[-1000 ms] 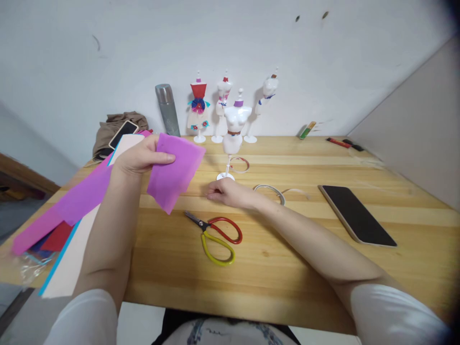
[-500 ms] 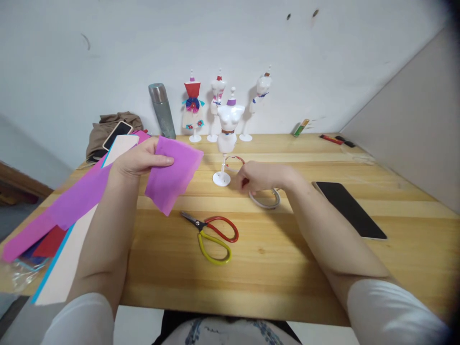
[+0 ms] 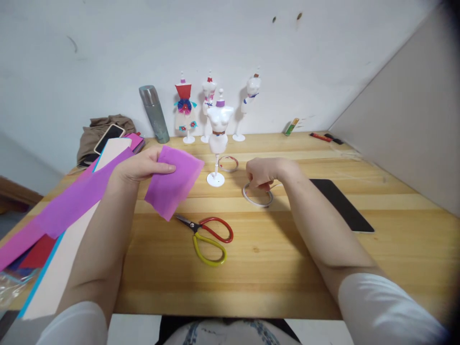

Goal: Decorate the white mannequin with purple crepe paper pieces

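Note:
A purple sheet (image 3: 174, 179) is pinched between the thumb and fingers of my left hand (image 3: 145, 165), raised over the table's left part. My right hand (image 3: 264, 173) is closed, knuckles up, at the far side of a white tape ring (image 3: 257, 197); whatever its fingers hold is hidden. Scissors (image 3: 194, 227) with one red and one yellow handle lie between my arms. A white mannequin (image 3: 219, 124) with a purple neck band and brown waist band stands upright beyond them, beside another ring (image 3: 228, 164).
Three more mannequins (image 3: 184, 108) and a leaning flask (image 3: 154, 114) stand by the wall. Long paper strips (image 3: 72, 203) and a phone (image 3: 109, 138) lie left. A black tablet (image 3: 341, 203) lies right, a green glue stick (image 3: 292, 126) behind.
The view has shifted slightly right. My right hand has moved away from the mannequin's base to the far side of the tape ring. My left hand still holds the purple sheet.

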`<move>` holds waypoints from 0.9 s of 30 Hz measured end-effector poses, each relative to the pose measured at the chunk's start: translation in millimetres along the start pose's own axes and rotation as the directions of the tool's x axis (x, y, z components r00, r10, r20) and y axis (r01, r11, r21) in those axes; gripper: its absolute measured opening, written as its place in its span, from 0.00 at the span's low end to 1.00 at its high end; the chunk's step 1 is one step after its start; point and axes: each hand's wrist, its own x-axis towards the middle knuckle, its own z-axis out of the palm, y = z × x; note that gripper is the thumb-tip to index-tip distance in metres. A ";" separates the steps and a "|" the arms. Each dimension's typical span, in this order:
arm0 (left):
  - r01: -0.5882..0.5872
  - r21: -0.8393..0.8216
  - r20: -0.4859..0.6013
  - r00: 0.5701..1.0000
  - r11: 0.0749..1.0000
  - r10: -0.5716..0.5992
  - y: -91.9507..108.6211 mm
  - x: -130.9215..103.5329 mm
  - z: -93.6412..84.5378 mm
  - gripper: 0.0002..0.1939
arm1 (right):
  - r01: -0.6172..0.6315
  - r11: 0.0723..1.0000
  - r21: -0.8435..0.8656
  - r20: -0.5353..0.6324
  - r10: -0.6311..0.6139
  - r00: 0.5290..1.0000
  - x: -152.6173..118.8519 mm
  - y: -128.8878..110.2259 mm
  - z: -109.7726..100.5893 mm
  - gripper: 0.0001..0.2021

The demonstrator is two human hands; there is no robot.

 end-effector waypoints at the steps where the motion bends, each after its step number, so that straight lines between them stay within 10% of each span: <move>1: 0.005 0.004 0.002 1.000 1.000 -0.006 -0.3 0.0 -0.6 0.16 | 0.003 1.000 -0.009 -0.012 -0.003 1.000 0.6 0.4 -0.1 0.13; 19: -0.048 -0.003 0.063 0.997 0.999 0.048 -4.4 9.4 8.3 0.17 | 0.005 1.000 -0.011 -0.154 -0.006 0.988 0.9 -0.7 -3.1 0.12; 23: -0.058 -0.025 0.093 0.994 0.998 0.060 -8.6 13.6 11.4 0.20 | 0.312 0.926 0.213 -0.239 -0.260 0.936 -8.3 -7.1 -5.2 0.15; 27: -0.069 -0.011 0.077 0.995 0.998 0.070 -6.1 16.5 23.6 0.25 | 0.584 0.626 0.517 -0.355 -0.463 0.812 -21.2 -28.0 -3.2 0.17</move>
